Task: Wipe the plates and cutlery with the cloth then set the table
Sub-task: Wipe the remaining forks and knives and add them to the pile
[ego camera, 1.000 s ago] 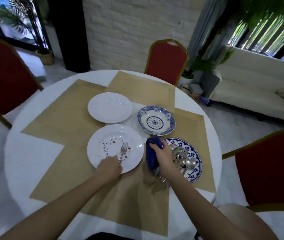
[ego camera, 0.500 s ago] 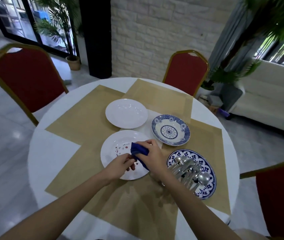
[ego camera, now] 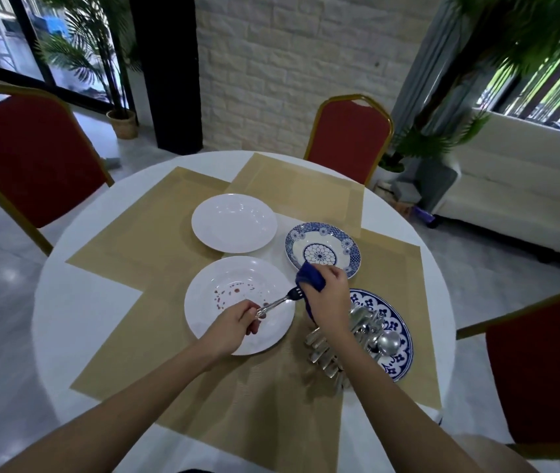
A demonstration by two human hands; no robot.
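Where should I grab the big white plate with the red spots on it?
Take the spotted plate by its wide rim on the left edge, coming from the left. That side is bare; the left hand and the fork hang over the near and right parts.

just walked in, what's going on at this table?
A person is wiping a fork with a blue cloth. The left hand holds the handle and the right hand grips the cloth around the tines, above a stained white plate. More cutlery is piled on a blue-patterned plate. No places are set yet.
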